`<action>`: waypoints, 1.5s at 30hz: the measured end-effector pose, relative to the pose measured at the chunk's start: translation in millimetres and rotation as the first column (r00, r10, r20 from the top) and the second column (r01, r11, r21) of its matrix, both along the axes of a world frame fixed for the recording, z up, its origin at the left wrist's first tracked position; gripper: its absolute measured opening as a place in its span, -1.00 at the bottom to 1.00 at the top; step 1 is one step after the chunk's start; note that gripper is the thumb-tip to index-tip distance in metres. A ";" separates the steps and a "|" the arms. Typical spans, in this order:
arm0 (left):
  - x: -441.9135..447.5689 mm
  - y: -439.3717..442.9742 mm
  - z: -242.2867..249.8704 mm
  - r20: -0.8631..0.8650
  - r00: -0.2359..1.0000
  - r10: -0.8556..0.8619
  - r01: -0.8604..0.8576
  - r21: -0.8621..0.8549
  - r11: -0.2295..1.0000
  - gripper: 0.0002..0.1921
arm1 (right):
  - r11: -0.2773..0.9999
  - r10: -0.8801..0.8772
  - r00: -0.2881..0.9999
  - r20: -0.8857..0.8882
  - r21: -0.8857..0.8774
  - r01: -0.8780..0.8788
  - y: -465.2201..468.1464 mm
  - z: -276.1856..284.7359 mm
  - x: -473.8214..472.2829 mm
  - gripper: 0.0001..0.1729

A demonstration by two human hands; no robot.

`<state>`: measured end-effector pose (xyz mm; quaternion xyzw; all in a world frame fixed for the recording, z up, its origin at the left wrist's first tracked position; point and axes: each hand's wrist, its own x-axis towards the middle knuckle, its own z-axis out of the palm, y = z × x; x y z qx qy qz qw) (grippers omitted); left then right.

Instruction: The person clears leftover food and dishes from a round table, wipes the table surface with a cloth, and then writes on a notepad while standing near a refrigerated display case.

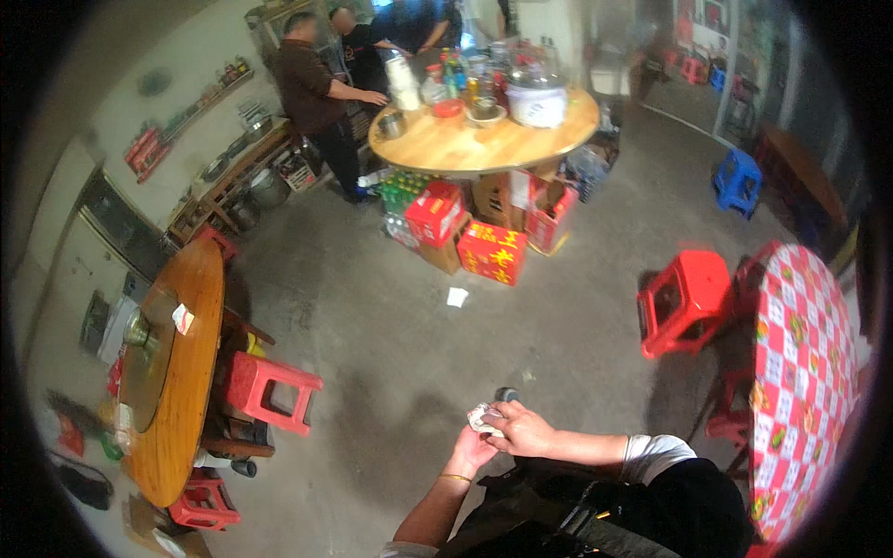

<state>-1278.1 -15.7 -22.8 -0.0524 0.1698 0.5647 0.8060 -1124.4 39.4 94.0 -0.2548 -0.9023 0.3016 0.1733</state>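
Observation:
Low in the head view, my left hand (pixel 474 450) and my right hand (pixel 518 427) meet in front of my dark clothing. A crumpled white paper tissue (pixel 483 417) with reddish marks lies between them. The fingers of my right hand press on the tissue from above. My left hand is below it, palm up, partly covered by the right; a thin gold-coloured bracelet circles its wrist. One shoe tip (pixel 507 395) shows just beyond the hands.
A round wooden table (pixel 481 150) bearing bottles stands ahead, with red cartons (pixel 492 252) below. Another wooden table (pixel 202 314) and a red stool (pixel 272 390) are left. At right are a red stool (pixel 687 300) and a checkered-cloth table (pixel 802 390). Several people stand at the back.

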 end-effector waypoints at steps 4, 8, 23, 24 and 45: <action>-79.4 96.3 53.5 -0.360 0.933 -0.015 -0.101 -0.300 0.948 -0.40 | 0.996 0.028 0.995 0.097 -0.089 -0.020 106.4 -26.9 -94.2 -0.23; -200.8 175.0 45.5 -0.478 0.874 0.089 -0.153 -0.096 0.983 -0.45 | 0.915 0.310 0.934 -0.178 -0.211 -0.344 215.7 -57.8 -214.4 -0.34; -627.3 453.0 36.4 -0.461 0.816 0.348 -0.445 -0.118 0.888 -0.71 | 0.995 0.090 0.976 -0.196 -0.026 -0.097 528.1 -51.0 -632.7 -0.54; -642.7 492.8 60.7 -0.480 0.801 0.359 -0.528 -0.283 0.800 -0.72 | 0.998 -0.011 0.989 -0.144 -0.061 0.002 551.7 -51.7 -647.8 -0.57; -1032.1 1049.6 106.8 -0.877 -0.127 0.464 -0.141 0.479 0.866 -0.59 | 0.012 -0.229 0.851 -0.473 -0.875 -0.484 1059.5 -82.3 -1079.8 -0.45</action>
